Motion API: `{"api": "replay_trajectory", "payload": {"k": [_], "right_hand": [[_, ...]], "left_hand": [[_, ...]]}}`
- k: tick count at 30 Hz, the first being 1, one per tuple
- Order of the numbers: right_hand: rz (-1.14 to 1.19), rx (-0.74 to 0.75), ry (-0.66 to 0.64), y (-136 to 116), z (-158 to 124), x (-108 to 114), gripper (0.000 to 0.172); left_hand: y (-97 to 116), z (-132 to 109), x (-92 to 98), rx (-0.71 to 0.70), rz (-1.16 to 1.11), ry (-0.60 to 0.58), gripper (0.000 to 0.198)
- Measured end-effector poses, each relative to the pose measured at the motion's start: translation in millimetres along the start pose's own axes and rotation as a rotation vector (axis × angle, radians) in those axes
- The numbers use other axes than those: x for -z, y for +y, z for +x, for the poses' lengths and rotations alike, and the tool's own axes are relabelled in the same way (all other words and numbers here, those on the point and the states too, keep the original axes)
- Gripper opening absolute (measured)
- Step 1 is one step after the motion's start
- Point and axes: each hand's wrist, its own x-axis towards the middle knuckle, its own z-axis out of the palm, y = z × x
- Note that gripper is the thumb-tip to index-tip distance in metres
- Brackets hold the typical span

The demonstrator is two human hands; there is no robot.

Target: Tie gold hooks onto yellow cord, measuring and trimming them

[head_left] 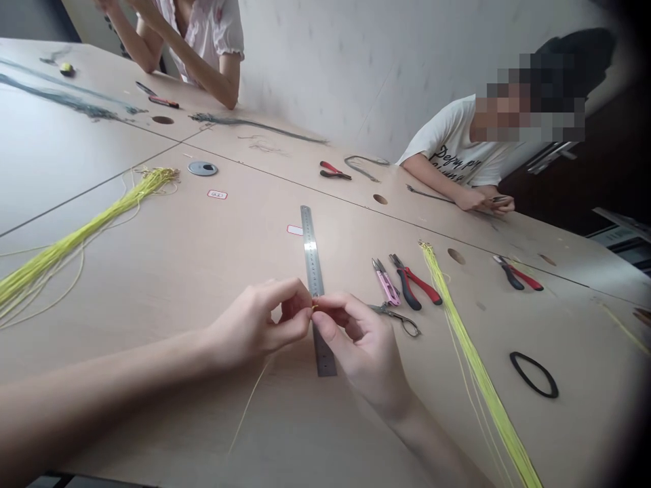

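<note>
Over a steel ruler (312, 254), my left hand (259, 315) and my right hand (359, 342) meet fingertip to fingertip, both pinching. Between them shows a tiny bit of yellow cord, and its thin tail (249, 401) hangs below my left hand toward the table. What exactly sits at the fingertips is mostly hidden. Close to my right hand lie scissors (407, 321), partly covered by it, pink thread snips (386, 282) and red-and-black pliers (414, 281).
Yellow cord bundles lie at left (86, 240) and right (472, 359). A black ring (534, 374) is at the right. More pliers (517, 274), a grey disc (203, 168) and table holes lie around. Two people sit across the table, one handling dark cord (430, 194).
</note>
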Motion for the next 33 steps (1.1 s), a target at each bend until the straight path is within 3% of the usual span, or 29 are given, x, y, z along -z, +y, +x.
{"api": "replay_trajectory", "payload": {"k": [8,15,22,26,28,29,31,32,33], "right_hand": [[-0.105,0.097,0.038,-2,-1,3,0.009],[-0.504,0.52,0.088,-1,-1,4,0.015],[-0.59,0.614,0.11,0,-2,3,0.016],[-0.671,0.671,0.137,2,2,13,0.013],[-0.773,0.597,0.248,5,9,28,0.01],[-0.856,0.475,0.33,8,13,39,0.008],[-1.037,0.053,0.47,17,22,62,0.015],[-1.114,-0.202,0.471,23,25,74,0.023],[-1.142,-0.324,0.46,29,29,85,0.032]], "left_hand": [[5,-2,-1.2,0.097,-0.066,0.035,0.013],[4,-8,-2.3,0.043,-0.024,-0.061,0.012],[7,-7,-3.4,0.093,-0.094,-0.132,0.011],[5,-7,-3.2,0.113,-0.108,-0.076,0.011],[5,-6,-2.8,0.124,-0.108,-0.049,0.012],[5,-6,-2.6,0.134,-0.106,-0.044,0.013],[5,-5,-2.0,0.171,-0.1,-0.06,0.013],[5,-5,-1.8,0.194,-0.098,-0.08,0.014],[6,-5,-1.6,0.217,-0.096,-0.103,0.014]]}}
